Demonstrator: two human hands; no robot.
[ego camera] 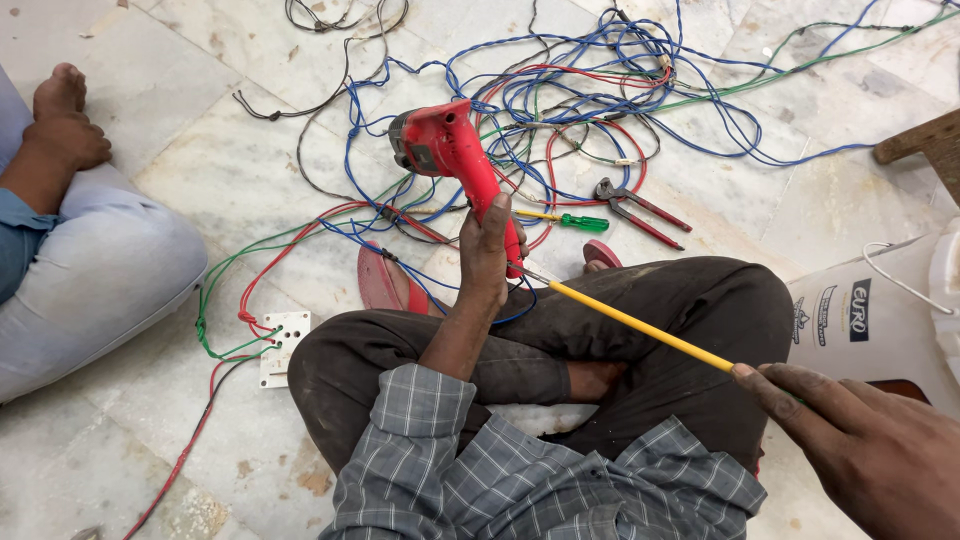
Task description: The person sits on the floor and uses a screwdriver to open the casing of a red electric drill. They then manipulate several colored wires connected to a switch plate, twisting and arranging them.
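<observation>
The left hand (487, 262) is closed around the handle of a red power tool (447, 150), holding it up over the crossed legs with the tool's dark head pointing to the far left. The right hand (860, 440), at the near right, pinches the end of a long screwdriver (640, 322) with a yellow shaft; its metal tip reaches up to the bottom of the tool's handle, just beside the left hand's fingers.

Beyond the tool, a tangle of blue, red, green and black wires (600, 90) spreads across the marble floor (200, 150). Just right of the tool lies a small screwdriver with a green handle (575, 221), and right of that a pair of red-handled pliers (640, 210). A red sandal (378, 280) sits under the left hand's side, near the knee. To the near left, a white switch plate (283, 345) lies on the floor with red and green wires running to it.

At the far left, another person sits in light trousers (90, 290), one hand resting on a bare foot (62, 125). At the right edge stand a white bucket (860, 320) and the corner of a wooden piece (925, 140).
</observation>
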